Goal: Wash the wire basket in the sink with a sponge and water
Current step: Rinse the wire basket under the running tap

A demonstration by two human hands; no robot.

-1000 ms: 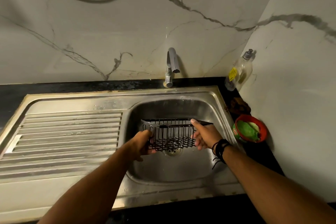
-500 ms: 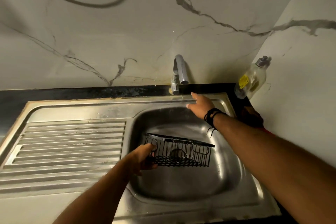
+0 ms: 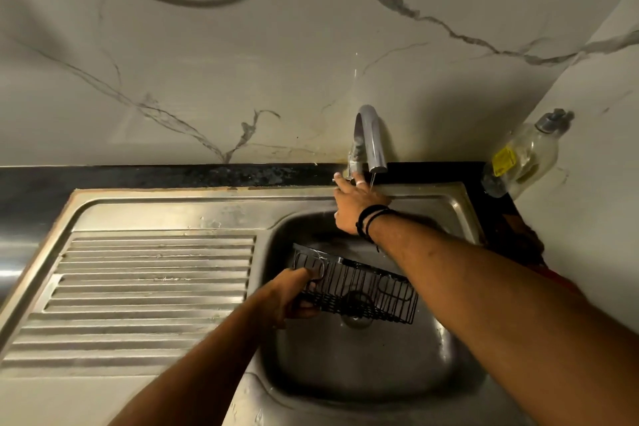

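Observation:
A black wire basket [image 3: 359, 290] hangs tilted inside the steel sink [image 3: 363, 367], above the drain. My left hand [image 3: 294, 294] grips the basket's left end. My right hand [image 3: 356, 204] reaches to the back of the sink, its fingers on the small handle at the base of the chrome tap [image 3: 368, 138]. A thin stream of water falls from the spout just past my fingers. No sponge shows in this view.
A ribbed steel draining board [image 3: 138, 297] lies left of the bowl. A clear soap bottle [image 3: 522, 159] with a yellow label leans in the back right corner. A dark object sits behind my right forearm. Marble walls close the back and right.
My right hand let go of the basket and reached back to the tap handle, and water now runs. My left hand alone holds the basket, which has tilted lower on the right.

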